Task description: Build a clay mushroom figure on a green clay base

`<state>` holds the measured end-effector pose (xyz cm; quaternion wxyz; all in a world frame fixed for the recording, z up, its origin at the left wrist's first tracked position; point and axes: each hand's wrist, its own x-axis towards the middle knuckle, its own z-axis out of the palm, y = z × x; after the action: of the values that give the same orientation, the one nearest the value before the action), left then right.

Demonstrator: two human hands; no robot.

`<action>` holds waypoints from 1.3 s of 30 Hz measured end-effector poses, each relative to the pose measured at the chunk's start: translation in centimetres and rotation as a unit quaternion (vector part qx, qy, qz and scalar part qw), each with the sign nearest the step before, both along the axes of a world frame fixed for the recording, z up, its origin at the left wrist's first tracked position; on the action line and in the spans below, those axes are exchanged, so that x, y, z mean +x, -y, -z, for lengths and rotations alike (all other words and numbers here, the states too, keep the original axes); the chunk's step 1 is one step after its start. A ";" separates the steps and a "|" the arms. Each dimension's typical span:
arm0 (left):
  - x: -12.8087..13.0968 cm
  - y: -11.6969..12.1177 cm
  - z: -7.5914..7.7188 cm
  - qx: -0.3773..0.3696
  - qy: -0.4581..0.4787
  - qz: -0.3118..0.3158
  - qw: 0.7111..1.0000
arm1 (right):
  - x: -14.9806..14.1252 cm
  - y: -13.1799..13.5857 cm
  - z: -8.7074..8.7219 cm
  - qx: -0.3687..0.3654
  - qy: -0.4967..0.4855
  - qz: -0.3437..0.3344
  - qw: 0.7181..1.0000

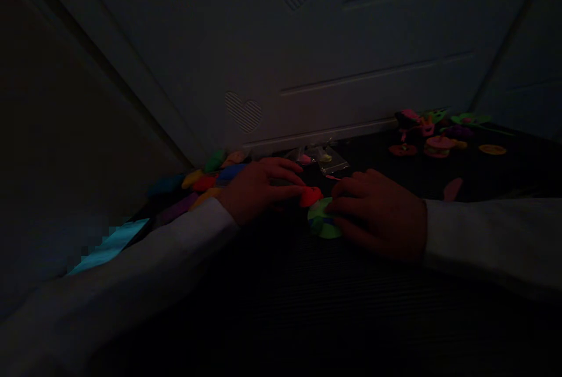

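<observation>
A flat green clay disc (324, 208) lies on the dark table in front of me, with a blue strip and a dark green lump on it. My right hand (380, 216) is closed over its right edge, fingers bent and pressed against it. At the disc's upper left sits a red clay piece (311, 196). My left hand (263, 187) reaches in from the left, fingers stretched and apart, one fingertip touching the red piece. Whether it grips the piece is hard to see in the dim light.
Several coloured clay packs (206, 182) lie at the left, near a bright cyan screen (112, 245). Clear plastic bags (330, 160) lie behind my hands. Finished-looking clay figures (439, 146) and an orange disc (492, 149) stand at the back right. A pale panel (307, 61) rises behind.
</observation>
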<state>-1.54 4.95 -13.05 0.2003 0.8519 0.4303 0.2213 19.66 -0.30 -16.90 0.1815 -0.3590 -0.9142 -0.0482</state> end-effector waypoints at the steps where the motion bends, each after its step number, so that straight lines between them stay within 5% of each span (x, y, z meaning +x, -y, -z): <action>1: 0.0 0.0 0.0 0.001 -0.001 0.001 1.000 | 0.0 0.0 0.0 0.001 0.000 0.001 1.000; 39: 0.1 1.3 0.0 0.144 -0.059 -0.065 0.986 | 0.1 -0.3 0.4 0.004 -0.024 -0.008 1.000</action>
<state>-1.39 3.62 -13.01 0.0352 0.8538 0.4592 0.2429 19.72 0.01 -17.34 0.2056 -0.3520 -0.9122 -0.0422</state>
